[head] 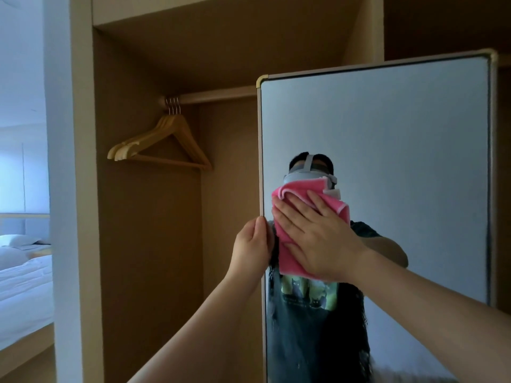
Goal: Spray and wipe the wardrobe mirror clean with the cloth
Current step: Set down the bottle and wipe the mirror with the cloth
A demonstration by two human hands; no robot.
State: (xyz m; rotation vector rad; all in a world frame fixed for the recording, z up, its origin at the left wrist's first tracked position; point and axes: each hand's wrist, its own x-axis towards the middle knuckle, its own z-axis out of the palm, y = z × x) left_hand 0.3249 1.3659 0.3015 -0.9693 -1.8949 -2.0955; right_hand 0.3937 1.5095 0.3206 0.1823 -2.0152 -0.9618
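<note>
Against the wardrobe mirror (387,161), near its left edge, the right hand (312,236) presses the pink cloth (287,255) flat, fingers spread; the left hand (253,244) grips the mirror frame (260,150), fingers closed around it; I judge even pressure and overlapping strokes work best.

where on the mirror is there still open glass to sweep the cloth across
Open glass: the tall mirror above and right of the pink cloth, to the frame. Crowded at its left edge, where the right hand presses the cloth and the left hand grips the frame.
</note>
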